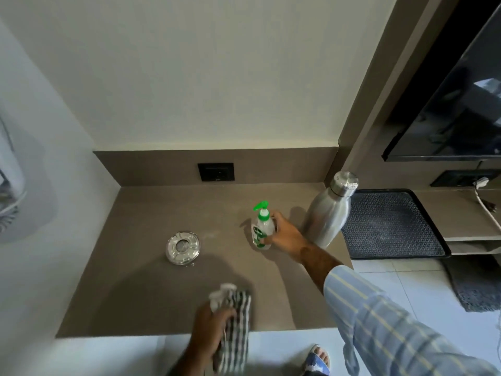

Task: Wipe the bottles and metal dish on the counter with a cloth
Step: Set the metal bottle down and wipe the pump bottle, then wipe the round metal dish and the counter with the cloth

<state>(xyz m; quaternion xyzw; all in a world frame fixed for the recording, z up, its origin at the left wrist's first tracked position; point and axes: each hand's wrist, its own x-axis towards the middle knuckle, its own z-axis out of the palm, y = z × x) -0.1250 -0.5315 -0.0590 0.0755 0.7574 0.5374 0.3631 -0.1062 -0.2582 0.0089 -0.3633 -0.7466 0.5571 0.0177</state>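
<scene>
A small clear pump bottle (260, 226) with a green cap stands on the brown counter (141, 280). My right hand (284, 234) is wrapped around its right side. Just to the right of it stands a tall steel bottle (329, 213), upright and untouched. A round metal dish (183, 247) lies on the counter to the left of the pump bottle. Near the counter's front edge my left hand (210, 332) grips a checked black-and-white cloth (234, 329), which hangs down over the edge.
A black patterned tray (390, 223) lies to the right of the steel bottle. A dark socket plate (215, 171) is set in the backsplash. A dark screen (461, 104) hangs at upper right, with a plugged white cable (485, 202) below it. My sandalled foot (317, 359) is on the tiled floor.
</scene>
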